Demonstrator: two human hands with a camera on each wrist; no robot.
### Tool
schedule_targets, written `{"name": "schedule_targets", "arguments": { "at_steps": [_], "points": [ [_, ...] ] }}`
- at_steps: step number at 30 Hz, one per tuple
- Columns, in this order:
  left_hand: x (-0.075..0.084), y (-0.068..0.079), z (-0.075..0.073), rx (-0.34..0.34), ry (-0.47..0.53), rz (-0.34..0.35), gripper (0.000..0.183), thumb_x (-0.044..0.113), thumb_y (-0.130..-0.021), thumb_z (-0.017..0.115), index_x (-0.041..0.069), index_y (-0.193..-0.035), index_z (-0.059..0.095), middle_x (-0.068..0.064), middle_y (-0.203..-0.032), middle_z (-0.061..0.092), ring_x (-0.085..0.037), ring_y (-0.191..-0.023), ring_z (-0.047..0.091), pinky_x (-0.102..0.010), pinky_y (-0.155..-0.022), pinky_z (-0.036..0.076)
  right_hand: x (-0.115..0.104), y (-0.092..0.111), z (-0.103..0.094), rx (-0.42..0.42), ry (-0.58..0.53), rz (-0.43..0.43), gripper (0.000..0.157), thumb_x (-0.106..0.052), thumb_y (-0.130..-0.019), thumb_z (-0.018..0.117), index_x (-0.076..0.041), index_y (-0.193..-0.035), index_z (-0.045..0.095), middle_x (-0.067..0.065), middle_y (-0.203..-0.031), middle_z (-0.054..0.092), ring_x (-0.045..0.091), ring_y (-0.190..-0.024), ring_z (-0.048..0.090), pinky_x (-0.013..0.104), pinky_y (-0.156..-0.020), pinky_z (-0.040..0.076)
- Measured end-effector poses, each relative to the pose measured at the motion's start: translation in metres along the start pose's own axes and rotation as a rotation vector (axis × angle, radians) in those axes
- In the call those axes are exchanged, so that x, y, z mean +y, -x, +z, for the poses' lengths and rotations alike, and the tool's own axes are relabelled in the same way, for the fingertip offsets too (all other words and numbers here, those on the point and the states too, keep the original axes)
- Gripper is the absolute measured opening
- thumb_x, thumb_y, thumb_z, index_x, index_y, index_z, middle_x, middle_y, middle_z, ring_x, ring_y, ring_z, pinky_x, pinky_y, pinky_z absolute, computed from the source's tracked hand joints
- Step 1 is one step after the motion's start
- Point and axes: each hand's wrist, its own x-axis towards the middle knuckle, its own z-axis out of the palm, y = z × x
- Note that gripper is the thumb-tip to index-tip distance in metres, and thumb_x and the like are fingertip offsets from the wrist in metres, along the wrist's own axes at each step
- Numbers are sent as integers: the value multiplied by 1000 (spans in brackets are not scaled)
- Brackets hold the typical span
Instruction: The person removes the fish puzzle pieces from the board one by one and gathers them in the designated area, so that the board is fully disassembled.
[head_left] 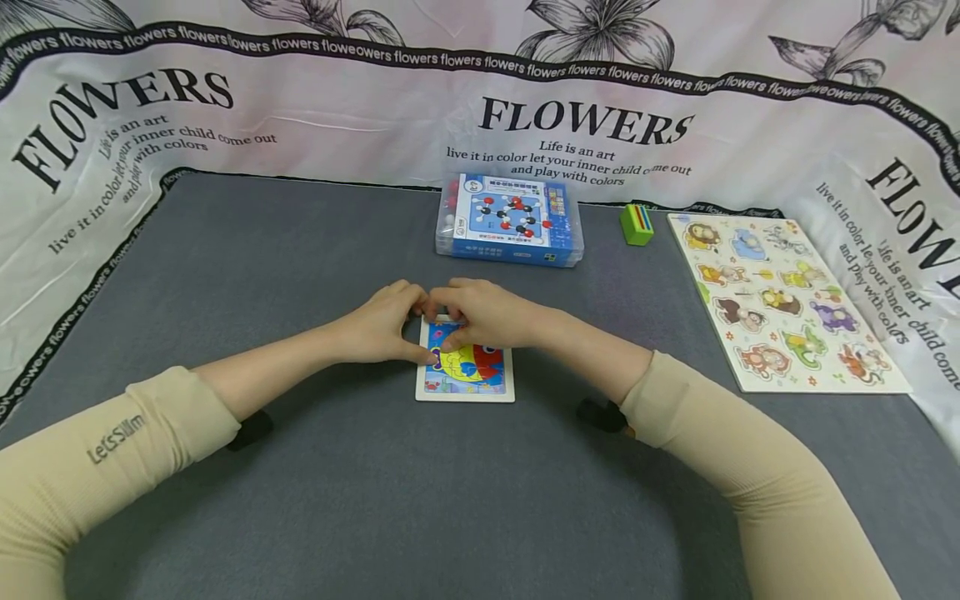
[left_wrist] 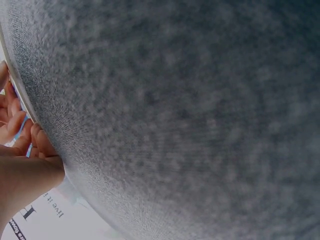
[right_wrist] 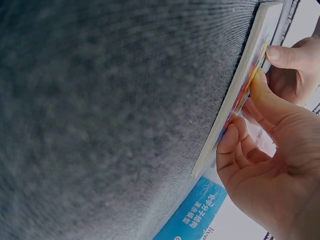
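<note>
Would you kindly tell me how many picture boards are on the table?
2: the small board, partly covered by the left hand and right hand, and the larger animal board on the right. No others show.

Play table (head_left: pixel 450 500) (animal picture board (head_left: pixel 787 304))

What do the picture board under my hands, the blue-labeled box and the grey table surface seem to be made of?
Picture board: probably wood or thick cardboard with a smooth printed face, judging by its thick pale edge.
Box: likely hard, glossy plastic, since its sides look see-through.
Grey table surface: apparently matte fabric, from its fine, fuzzy grain up close.
</note>
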Motion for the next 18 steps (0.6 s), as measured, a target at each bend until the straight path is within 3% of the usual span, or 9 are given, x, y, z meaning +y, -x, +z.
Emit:
{"name": "schedule_targets", "arguments": {
  "at_steps": [7,11,18],
  "points": [
    [1,1,-1,1,-8,-7,57,32,-78,84,5,-119,54,-14,-122,50,-28,-114,44,-46,-100,38,-2,1,2,12,-24,-10,26,-25,-88,74,-17,-111,64,5,-103,55,19,-94,53,27,-79,47],
    [0,1,-1,0,-17,-7,60,33,-77,84,4,-121,53,-14,-121,50,-28,-112,44,-45,-99,38,-4,1,2,35,-20,2,31,-25,-86,76,-15,-113,65,5,-108,57,19,-96,54,27,-83,50],
    [0,1,0,3,-17,-7,65,33,-77,84,2,-125,52,-15,-122,50,-28,-113,44,-45,-99,39,-2,2,1,61,7,13,32,-30,-84,78,-16,-111,67,4,-104,57,18,-91,55,26,-76,49]
  ]
}}
